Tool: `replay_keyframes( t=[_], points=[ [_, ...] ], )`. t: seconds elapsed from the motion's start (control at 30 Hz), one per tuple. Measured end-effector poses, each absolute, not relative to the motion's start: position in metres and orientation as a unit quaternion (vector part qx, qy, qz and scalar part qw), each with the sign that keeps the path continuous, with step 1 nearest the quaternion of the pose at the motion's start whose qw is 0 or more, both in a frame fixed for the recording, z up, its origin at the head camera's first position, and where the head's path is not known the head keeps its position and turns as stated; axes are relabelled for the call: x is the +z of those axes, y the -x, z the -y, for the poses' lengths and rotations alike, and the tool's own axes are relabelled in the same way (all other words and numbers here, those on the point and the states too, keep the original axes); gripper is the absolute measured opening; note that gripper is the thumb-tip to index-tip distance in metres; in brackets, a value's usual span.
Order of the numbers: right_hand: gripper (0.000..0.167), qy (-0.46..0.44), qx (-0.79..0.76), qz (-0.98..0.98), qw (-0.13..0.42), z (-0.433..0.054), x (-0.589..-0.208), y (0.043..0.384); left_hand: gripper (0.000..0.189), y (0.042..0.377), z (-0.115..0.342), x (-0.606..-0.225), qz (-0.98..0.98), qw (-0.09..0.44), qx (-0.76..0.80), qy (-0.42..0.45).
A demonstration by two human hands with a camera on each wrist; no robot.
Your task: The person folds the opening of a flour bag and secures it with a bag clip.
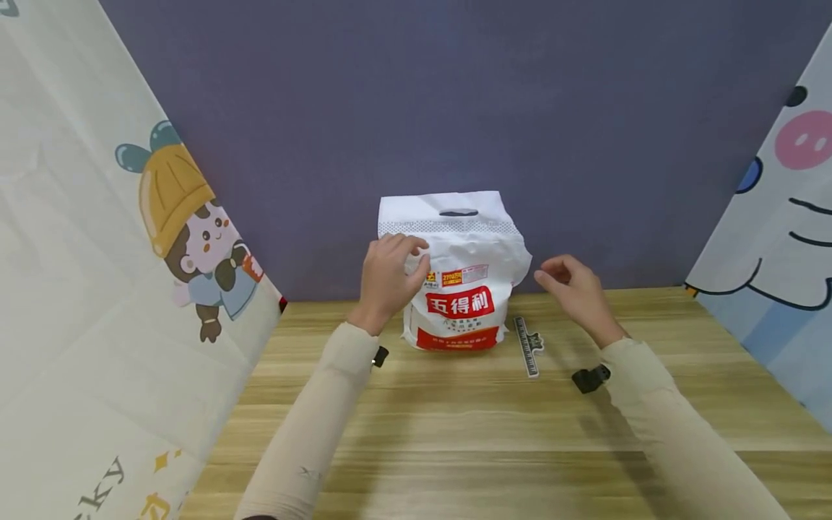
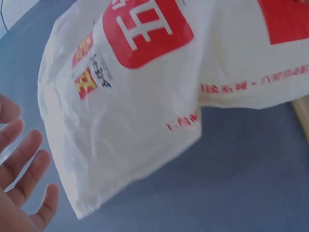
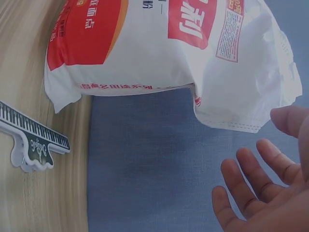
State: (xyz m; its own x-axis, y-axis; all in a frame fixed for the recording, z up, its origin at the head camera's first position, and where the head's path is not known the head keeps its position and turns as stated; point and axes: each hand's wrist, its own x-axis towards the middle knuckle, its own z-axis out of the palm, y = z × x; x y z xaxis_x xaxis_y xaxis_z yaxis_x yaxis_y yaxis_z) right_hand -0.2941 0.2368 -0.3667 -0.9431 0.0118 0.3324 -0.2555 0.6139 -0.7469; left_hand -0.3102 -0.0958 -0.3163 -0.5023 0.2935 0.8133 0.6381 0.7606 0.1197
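A white plastic bag of flour [image 1: 458,289] with red labels stands upright on the table, its top flap with a cut-out handle against the dark backdrop. My left hand [image 1: 391,273] is at the bag's upper left side with fingers loosely bent; in the left wrist view the fingers [image 2: 34,166] are spread beside the bag [image 2: 130,106], apart from it. To the right of the bag, my right hand [image 1: 575,292] holds nothing. The right wrist view has its fingers [image 3: 246,181] relaxed near the bag's upper corner [image 3: 241,113].
A clip with a piano-key pattern [image 1: 528,347] lies on the wooden table [image 1: 468,433] just right of the bag. Behind rises a dark blue-grey backdrop [image 1: 442,101]. Printed cloth panels stand on the left [image 1: 71,274] and right [image 1: 767,289].
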Motion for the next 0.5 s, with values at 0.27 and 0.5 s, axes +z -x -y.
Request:
replay_keyframes(
  t=[0.27, 0.5],
  points=[
    [0.050, -0.061, 0.438, 0.886, 0.141, -0.233, -0.362, 0.295, 0.014, 0.316, 0.073, -0.304, 0.863, 0.362, -0.166, 0.312],
    [0.051, -0.053, 0.448, 0.882, 0.134, -0.234, -0.356, 0.297, 0.016, 0.323, 0.061, -0.292, 0.882, 0.327, -0.092, 0.326]
  ],
)
